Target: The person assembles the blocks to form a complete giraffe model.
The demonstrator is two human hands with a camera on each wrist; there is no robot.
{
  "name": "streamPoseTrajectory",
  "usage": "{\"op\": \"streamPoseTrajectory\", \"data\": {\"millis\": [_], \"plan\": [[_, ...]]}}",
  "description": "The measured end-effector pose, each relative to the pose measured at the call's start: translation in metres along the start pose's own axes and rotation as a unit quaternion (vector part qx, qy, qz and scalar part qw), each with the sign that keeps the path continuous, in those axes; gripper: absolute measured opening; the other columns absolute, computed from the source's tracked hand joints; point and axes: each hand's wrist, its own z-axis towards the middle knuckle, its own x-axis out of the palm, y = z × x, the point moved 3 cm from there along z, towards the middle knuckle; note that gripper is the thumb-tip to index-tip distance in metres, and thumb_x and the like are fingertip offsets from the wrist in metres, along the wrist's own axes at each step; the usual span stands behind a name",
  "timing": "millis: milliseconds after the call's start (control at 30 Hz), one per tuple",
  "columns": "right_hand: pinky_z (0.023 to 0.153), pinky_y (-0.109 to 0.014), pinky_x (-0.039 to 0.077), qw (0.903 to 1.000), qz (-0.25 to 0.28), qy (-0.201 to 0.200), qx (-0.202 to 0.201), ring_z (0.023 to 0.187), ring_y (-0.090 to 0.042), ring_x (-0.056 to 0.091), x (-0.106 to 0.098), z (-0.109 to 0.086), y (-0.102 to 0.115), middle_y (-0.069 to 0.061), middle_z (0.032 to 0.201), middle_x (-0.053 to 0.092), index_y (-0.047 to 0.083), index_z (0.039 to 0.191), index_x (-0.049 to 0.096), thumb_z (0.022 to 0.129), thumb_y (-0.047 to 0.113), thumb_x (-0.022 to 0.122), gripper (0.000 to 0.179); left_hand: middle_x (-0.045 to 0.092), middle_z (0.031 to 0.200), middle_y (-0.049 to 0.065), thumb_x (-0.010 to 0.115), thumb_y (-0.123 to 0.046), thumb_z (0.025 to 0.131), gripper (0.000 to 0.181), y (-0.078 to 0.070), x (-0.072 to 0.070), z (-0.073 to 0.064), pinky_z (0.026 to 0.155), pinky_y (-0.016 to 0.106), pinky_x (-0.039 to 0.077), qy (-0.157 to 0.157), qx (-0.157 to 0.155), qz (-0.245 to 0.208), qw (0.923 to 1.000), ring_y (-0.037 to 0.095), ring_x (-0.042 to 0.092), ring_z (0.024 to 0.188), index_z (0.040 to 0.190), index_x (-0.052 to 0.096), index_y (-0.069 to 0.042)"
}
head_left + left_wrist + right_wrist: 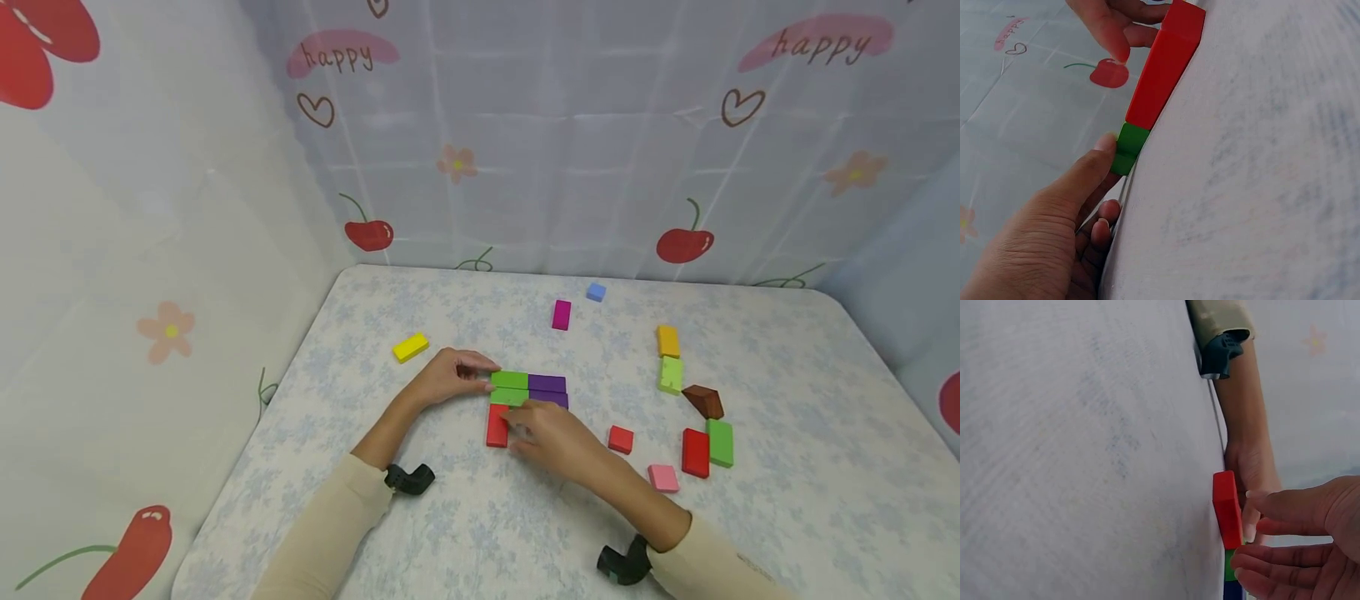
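Note:
Two green blocks (510, 380) lie side by side, end to end with two purple blocks (547, 383), forming two short rows. A red block (497, 427) lies crosswise against the near green block at its left part. My left hand (450, 377) touches the left ends of the green blocks with thumb and forefinger; in the left wrist view its thumb (1094, 164) lies along the green end face. My right hand (557, 437) is at the red block's right side, partly covering the near purple block. Thumb and fingers stand apart in the right wrist view, beside the red block (1227, 509).
Right of the hands lie a small red block (620, 439), a pink block (663, 478), a red block (695, 452), a green block (720, 442) and a brown piece (703, 402). Farther back are orange (667, 341), magenta (562, 315), blue (596, 292) and yellow blocks (410, 347).

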Motion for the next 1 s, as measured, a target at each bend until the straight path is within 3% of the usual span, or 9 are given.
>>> {"op": "streamPoseTrajectory", "data": {"millis": [167, 367, 500, 633, 833, 1000], "plan": [[0.085, -0.041, 0.057, 0.9994, -0.012, -0.015, 0.028, 0.105, -0.025, 0.068, -0.021, -0.017, -0.002, -0.01, 0.121, 0.07, 0.005, 0.128, 0.071, 0.086, 0.015, 0.083, 0.044, 0.074, 0.114, -0.001, 0.084, -0.016, 0.086, 0.033, -0.002, 0.0, 0.001, 0.061, 0.024, 0.042, 0.002, 0.002, 0.001, 1.0, 0.014, 0.05, 0.069, 0.118, 0.078, -0.014], [0.092, -0.048, 0.054, 0.9961, -0.047, -0.065, 0.037, 0.117, -0.031, 0.064, -0.048, -0.04, -0.014, -0.012, 0.126, 0.068, 0.008, 0.127, 0.072, 0.086, 0.018, 0.084, 0.044, 0.074, 0.114, -0.002, 0.083, -0.016, 0.086, 0.032, -0.001, -0.002, 0.0, 0.063, 0.024, 0.042, -0.001, 0.0, 0.003, 1.0, 0.013, 0.05, 0.07, 0.118, 0.078, -0.015], [0.088, -0.046, 0.056, 0.9935, -0.043, -0.095, 0.046, 0.114, -0.031, 0.066, -0.059, -0.057, -0.028, -0.011, 0.125, 0.069, 0.009, 0.126, 0.072, 0.084, 0.018, 0.085, 0.045, 0.074, 0.113, -0.002, 0.083, -0.016, 0.087, 0.031, 0.001, -0.003, -0.002, 0.062, 0.024, 0.041, -0.002, -0.003, 0.003, 1.0, 0.013, 0.049, 0.069, 0.118, 0.078, -0.015], [0.075, -0.037, 0.059, 0.9905, -0.043, -0.12, 0.053, 0.101, -0.028, 0.07, -0.068, -0.076, -0.044, -0.009, 0.122, 0.07, 0.009, 0.123, 0.073, 0.083, 0.017, 0.085, 0.042, 0.074, 0.112, -0.003, 0.083, -0.017, 0.087, 0.031, 0.002, -0.002, -0.003, 0.061, 0.024, 0.041, -0.001, -0.004, 0.001, 1.0, 0.012, 0.049, 0.068, 0.118, 0.078, -0.015], [0.063, -0.024, 0.053, 0.986, -0.035, -0.136, 0.089, 0.09, -0.021, 0.067, -0.081, -0.105, -0.068, -0.008, 0.12, 0.07, 0.007, 0.122, 0.073, 0.081, 0.012, 0.086, 0.043, 0.074, 0.111, -0.005, 0.083, -0.017, 0.086, 0.031, 0.003, -0.001, -0.002, 0.061, 0.024, 0.042, -0.004, 0.0, 0.002, 1.0, 0.012, 0.049, 0.069, 0.117, 0.079, -0.017], [0.068, -0.032, 0.056, 0.9825, -0.039, -0.135, 0.122, 0.089, -0.022, 0.065, -0.083, -0.129, -0.088, -0.01, 0.114, 0.071, 0.004, 0.121, 0.073, 0.08, 0.012, 0.087, 0.044, 0.074, 0.112, -0.003, 0.083, -0.017, 0.086, 0.031, 0.005, 0.003, -0.002, 0.062, 0.025, 0.043, 0.0, -0.003, 0.002, 1.0, 0.014, 0.05, 0.07, 0.117, 0.079, -0.017]]}}
